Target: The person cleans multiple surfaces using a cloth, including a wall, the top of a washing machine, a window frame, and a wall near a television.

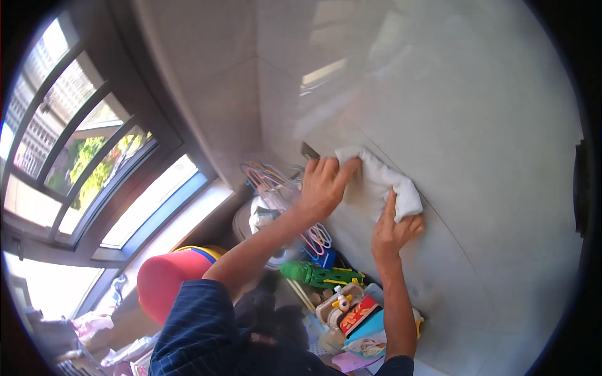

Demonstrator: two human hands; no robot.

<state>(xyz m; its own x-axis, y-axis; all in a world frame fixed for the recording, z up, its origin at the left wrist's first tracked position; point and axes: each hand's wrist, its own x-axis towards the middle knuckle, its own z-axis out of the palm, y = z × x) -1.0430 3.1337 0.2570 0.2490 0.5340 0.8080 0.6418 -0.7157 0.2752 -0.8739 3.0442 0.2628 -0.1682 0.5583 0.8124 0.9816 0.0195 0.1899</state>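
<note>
White cloth (380,174) lay bunched into a thick, curved roll against the pale, glossy wall (501,163), just right of the centre of my view, its upper right edge close to a thin dark seam. My right hand (394,237) was at its lower end: the index finger stretched up along the fabric, the other fingers folded in, holding that end. My left hand (322,188) was at the upper left end, its fingers curled and the index finger reaching to the cloth's edge; I could not tell whether they gripped it or only pressed. Just beyond those left knuckles, a small dark plate (308,151) showed on the wall.

Below my left wrist, a tangle of hangers (269,178) stood near the corner, and more pink and white loops (318,237) showed under my forearm. Between my two forearms lay a green toy (316,274) with yellow parts, and nearer to me, beside my right forearm, a red box (360,315) with a picture of fries. Left of my left arm sat a big red tub (169,282), yellow and blue showing by its rim. My dark striped sleeve (191,323) came up beside it. Farther left, bright daylight came through a barred window (103,103), with green plants and buildings outside.
</note>
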